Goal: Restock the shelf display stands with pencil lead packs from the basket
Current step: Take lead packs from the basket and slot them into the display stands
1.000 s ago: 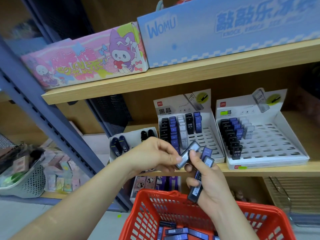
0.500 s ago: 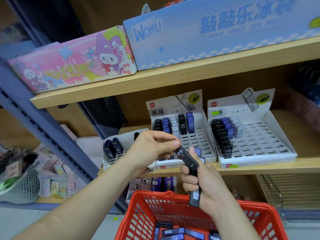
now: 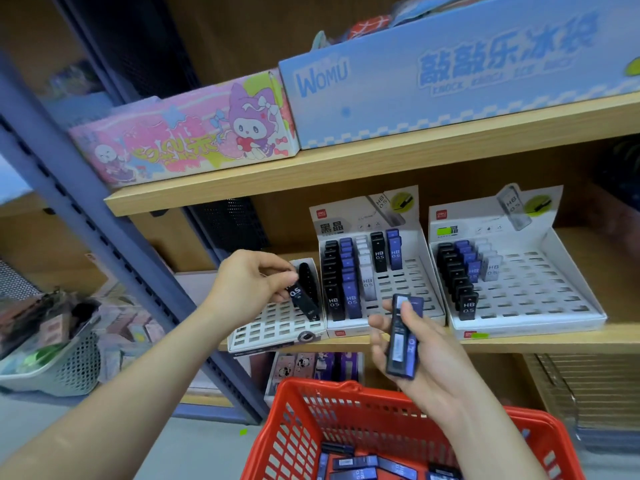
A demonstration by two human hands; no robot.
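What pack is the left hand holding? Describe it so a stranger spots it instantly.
On the lower wooden shelf, go to the leftmost white cardboard display stand. At its right side the left hand pinches a slim black plastic lead pack. Unlike the slotted black packs behind, it is tilted, showing a white 0.5.

Soft, fairly bright indoor light falls from above and in front, so the front edge of the upper shelf board [image 3: 346,174] glows while the recess beneath it is dimmer. Shadows are faint. Print on the middle display stand [image 3: 408,289] at centre reads sharply. The WOMU box [image 3: 450,81] at 1 o'clock and the grey basket [image 3: 69,362] at 8 o'clock are smeared. Wide-angle distortion slants the blue upright [image 3: 69,202] at 9 o'clock. The far edge at 3 o'clock is dark and soft.
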